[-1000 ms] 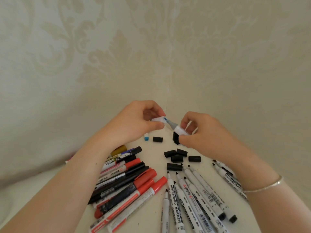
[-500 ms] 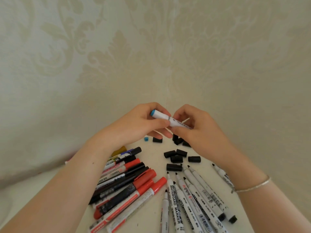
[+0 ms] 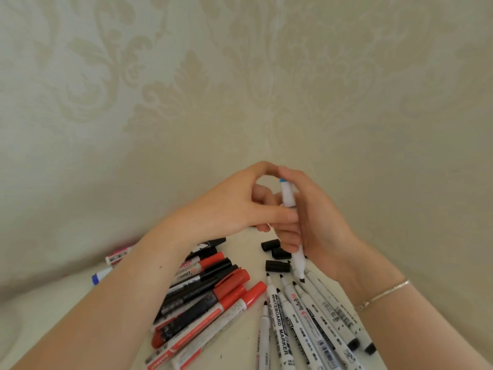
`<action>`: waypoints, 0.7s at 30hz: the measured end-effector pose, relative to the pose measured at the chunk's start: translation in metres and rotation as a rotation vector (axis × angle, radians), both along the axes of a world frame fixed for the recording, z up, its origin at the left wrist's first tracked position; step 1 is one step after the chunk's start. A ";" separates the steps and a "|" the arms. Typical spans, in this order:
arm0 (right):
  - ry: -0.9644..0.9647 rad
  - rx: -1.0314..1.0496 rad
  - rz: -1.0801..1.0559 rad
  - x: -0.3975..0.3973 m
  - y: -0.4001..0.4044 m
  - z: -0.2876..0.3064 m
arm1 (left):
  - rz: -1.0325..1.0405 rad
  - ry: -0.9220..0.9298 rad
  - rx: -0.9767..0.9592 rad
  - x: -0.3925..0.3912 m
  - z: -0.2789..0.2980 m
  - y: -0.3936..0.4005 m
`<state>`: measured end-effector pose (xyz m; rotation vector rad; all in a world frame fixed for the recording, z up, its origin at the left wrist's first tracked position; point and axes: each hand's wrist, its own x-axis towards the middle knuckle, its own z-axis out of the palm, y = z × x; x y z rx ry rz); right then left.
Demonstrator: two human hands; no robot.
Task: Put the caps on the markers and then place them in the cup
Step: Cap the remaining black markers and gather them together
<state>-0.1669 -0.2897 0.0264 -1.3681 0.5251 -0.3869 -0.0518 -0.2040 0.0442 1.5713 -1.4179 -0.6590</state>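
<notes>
Held marker: one white marker (image 3: 289,198) with a blue end, nearly upright, its dark tip pointing down above the table (image 3: 240,340)
Right hand: the right hand (image 3: 317,222) is curled round the marker's middle, fingers wrapped over the barrel
Left hand: the left hand (image 3: 240,206) meets it from the left, thumb and forefinger arched into a ring, thumb laid against the barrel; whether it pinches the marker I cannot tell
Uncapped markers: about six or seven white plastic markers (image 3: 296,316) fanned out at lower right, slim round barrels with printed lettering, black tips bare and pointing away from the person
Loose caps: three short black plastic caps (image 3: 277,265) show just under the right hand; others may be hidden by it
Capped markers: a heap of roughly nine capped markers (image 3: 208,292) at lower left, red and black caps, partly under the left forearm, so the count is loose
Stray markers: two more by the left wall, one pink-labelled (image 3: 117,256), one blue-ended (image 3: 100,276)
Wrist: a thin metal bracelet (image 3: 381,295) on the right wrist
Wall: pale wallpaper (image 3: 186,89) with a raised leafy pattern, meeting in a corner
</notes>
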 end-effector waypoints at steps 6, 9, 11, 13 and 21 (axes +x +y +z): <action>-0.241 0.289 -0.146 -0.009 -0.015 0.004 | 0.420 -0.323 0.034 0.042 -0.022 -0.002; -0.319 0.374 -0.187 -0.009 -0.016 0.000 | 0.408 -0.491 0.228 0.053 -0.049 -0.010; -0.353 0.432 -0.210 -0.008 -0.017 -0.004 | 0.326 -0.550 0.337 0.055 -0.060 -0.014; -0.372 0.496 -0.195 -0.008 -0.019 -0.005 | 0.272 -0.595 0.406 0.055 -0.067 -0.016; -0.423 0.590 -0.142 -0.006 -0.018 -0.003 | 0.289 -0.809 0.459 0.054 -0.086 -0.023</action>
